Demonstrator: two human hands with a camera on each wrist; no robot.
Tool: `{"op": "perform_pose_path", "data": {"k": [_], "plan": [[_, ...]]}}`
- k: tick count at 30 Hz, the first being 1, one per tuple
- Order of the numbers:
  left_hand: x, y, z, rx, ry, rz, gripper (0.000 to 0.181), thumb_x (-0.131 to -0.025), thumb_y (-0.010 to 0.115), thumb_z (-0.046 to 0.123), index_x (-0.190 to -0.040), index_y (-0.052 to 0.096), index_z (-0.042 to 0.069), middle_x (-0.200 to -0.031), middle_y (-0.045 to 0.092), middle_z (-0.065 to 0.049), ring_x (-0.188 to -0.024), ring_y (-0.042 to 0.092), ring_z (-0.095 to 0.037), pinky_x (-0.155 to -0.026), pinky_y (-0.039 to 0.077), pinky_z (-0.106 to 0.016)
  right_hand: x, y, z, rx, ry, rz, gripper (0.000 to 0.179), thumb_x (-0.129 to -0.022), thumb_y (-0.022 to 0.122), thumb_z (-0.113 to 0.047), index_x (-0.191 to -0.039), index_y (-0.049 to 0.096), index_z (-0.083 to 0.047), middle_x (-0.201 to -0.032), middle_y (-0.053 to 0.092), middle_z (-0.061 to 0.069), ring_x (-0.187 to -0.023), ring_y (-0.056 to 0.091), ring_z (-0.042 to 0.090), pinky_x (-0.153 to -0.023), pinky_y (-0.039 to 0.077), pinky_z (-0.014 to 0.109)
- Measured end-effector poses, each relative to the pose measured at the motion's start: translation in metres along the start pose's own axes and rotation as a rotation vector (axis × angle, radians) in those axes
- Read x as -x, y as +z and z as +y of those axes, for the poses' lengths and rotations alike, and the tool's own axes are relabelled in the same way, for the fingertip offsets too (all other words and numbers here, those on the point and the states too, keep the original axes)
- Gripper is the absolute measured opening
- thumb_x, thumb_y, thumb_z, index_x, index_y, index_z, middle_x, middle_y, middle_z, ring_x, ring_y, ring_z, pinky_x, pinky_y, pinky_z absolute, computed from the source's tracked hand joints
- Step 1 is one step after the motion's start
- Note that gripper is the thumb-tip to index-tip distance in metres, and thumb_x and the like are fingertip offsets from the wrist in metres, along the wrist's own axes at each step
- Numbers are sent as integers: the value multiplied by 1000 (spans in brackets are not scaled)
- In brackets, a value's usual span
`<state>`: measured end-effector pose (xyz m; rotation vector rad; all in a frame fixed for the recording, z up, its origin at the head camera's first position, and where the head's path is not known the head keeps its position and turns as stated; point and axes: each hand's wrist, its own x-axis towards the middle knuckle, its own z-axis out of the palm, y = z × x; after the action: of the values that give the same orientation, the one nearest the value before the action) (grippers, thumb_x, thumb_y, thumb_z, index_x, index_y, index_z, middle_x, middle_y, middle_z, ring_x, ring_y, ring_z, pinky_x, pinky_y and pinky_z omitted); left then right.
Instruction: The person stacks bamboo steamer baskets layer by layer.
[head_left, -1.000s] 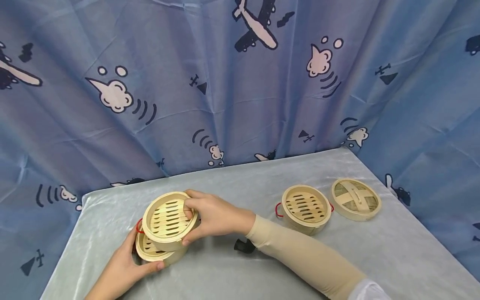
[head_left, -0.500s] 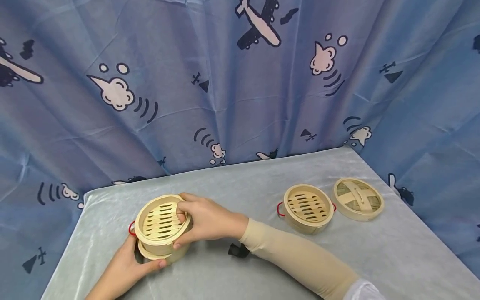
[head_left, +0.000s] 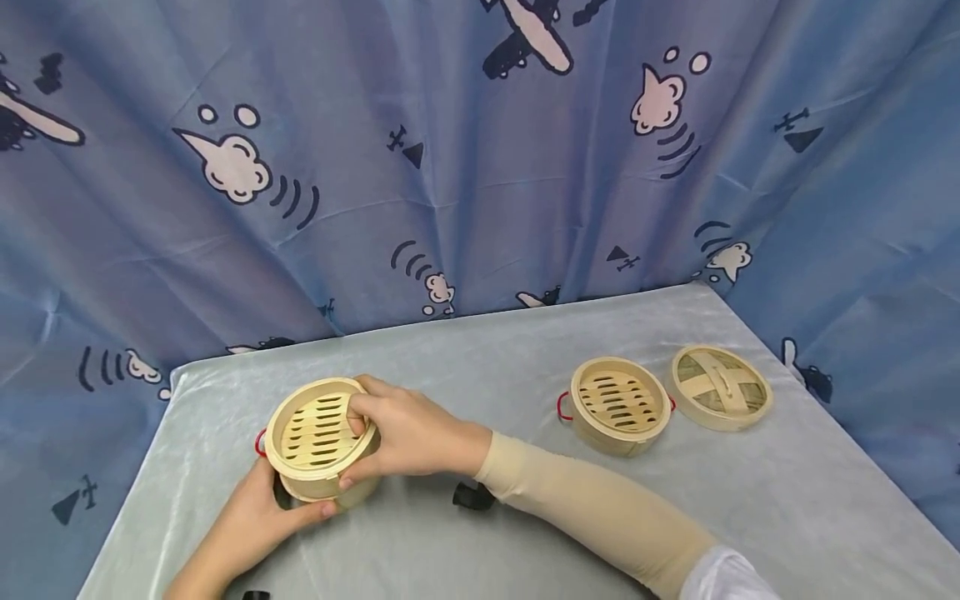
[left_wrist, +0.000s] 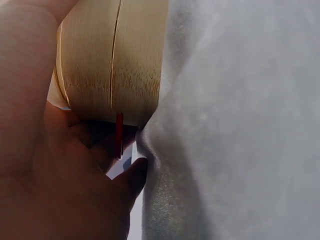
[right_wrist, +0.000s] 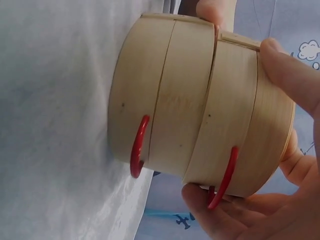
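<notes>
Two round bamboo steamer baskets are stacked at the left of the table in the head view. My right hand (head_left: 416,433) grips the upper steamer basket (head_left: 318,433) at its right side, fingers over the rim and thumb on the outer wall. Underneath, the lower steamer basket (right_wrist: 167,95) is mostly hidden in the head view; its wall shows in the right wrist view. My left hand (head_left: 255,518) holds this lower basket from the near left, thumb at its front. Red loop handles (right_wrist: 228,175) stick out from both baskets, and a thin dark line marks their joint.
A third steamer basket (head_left: 618,404) with red handles stands at the right of the grey cloth-covered table (head_left: 525,367). Beside it lies a woven bamboo lid (head_left: 722,389). A small black object (head_left: 472,497) lies under my right forearm. A patterned blue curtain (head_left: 450,167) hangs behind.
My right hand has brought the upper basket left and down, so it now covers most of the lower one. The left hand keeps its hold. The head view has tilted slightly downward.
</notes>
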<state>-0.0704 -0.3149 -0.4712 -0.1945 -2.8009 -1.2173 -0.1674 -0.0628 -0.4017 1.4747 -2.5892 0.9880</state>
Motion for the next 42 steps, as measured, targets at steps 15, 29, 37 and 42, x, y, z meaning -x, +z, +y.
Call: {"op": "perform_pose_path", "data": {"k": [15,29,37,42], "plan": [[-1,-4,3,-45,-69,-8,113,-65,91,51,-154,23,38,-142,51,-2,-128,47,-21,-98,36,-27,-3,2,-16,95,25,2,58,-68,82,-66,-87,45,-26,-123,49,0,-80,52,7,-60,43,18],[0,-5,1,133,-4,-37,111,-69,93,29,-154,23,37,-148,42,1,-132,37,-4,-99,25,-5,0,10,-26,219,99,19,58,-69,74,-75,-88,44,-28,-142,48,18,-98,60,17,-70,53,31],[-1,-5,-3,139,5,-40,111,-70,93,26,-155,22,37,-148,41,3,-133,35,-4,-100,24,-6,2,10,-25,238,61,33,60,-70,73,-74,-91,44,-27,-137,48,13,-85,53,11,-64,48,27],[0,-4,-5,150,-8,-42,111,-70,93,27,-155,22,39,-148,41,7,-132,37,-4,-98,26,-5,4,8,-22,205,39,7,57,-73,73,-72,-94,45,-27,-130,47,6,-85,51,10,-63,46,24]]}}
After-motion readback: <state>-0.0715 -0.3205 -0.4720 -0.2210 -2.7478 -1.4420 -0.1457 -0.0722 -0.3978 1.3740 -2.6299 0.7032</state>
